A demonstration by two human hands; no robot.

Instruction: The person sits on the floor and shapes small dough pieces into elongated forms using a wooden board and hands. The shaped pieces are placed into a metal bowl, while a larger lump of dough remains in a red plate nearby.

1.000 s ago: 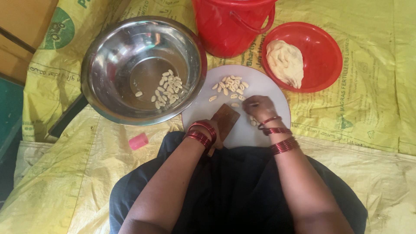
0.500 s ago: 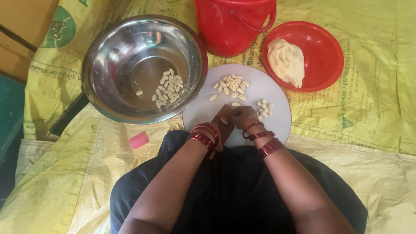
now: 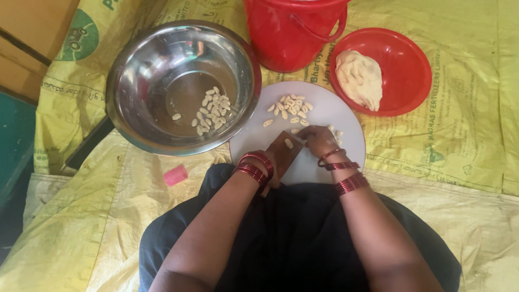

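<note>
One small brown ridged wooden board (image 3: 285,152) is gripped by the left hand (image 3: 270,172), one pale dough piece (image 3: 288,143) is pressed by the right hand (image 3: 319,139), fingers together, on one round white plate (image 3: 346,116), yellow sacking (image 3: 476,140) open rightward.

Small pale dough piece (image 3: 288,144) atop tilted brown wooden board (image 3: 283,154).

left wrist: stack of thin shiny red bangles (image 3: 255,166), bunched close together
right wrist: two separate sets of matching red bangles (image 3: 346,174), one loose thin ring nearer the hand
arms: bare, no sleeves in view
lap: dark navy cloth garment (image 3: 292,238), plain, softly folded
</note>
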